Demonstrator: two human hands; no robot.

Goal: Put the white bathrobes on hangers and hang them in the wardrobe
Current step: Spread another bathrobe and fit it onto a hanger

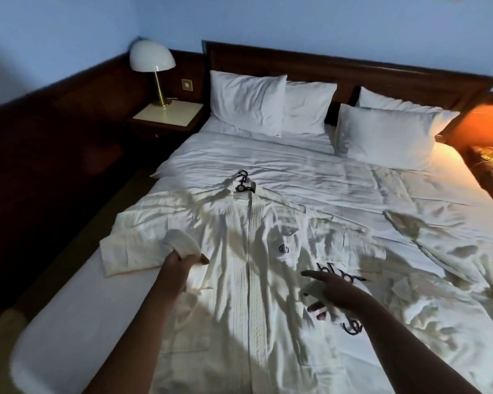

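While the white cotton bathrobe [248, 251] lies spread flat mid-frame on the white-sheeted bed [296, 172], its collar sits by a black plastic hanger [244, 184], upper centre. Left hand [180, 263], lower left, grips a roll of white cloth [182, 243]. Right hand [336, 294], lower right: forefinger out, other fingers curled round a white fabric bunch [308, 297], w/ more black hangers [353, 278] beside it.

White bathrobe [239, 280] lies flat on the bed [296, 172], front up, a black hanger [241, 188] poking out at its collar; left hand [180, 264] grips a folded band of white cloth [182, 243] above the robe's sleeve; right hand [335, 292] curls round a white wad [308, 298], forefinger stretched out; second robe [439, 294] lies crumpled to the right; pillows [248, 100] stand against the headboard.
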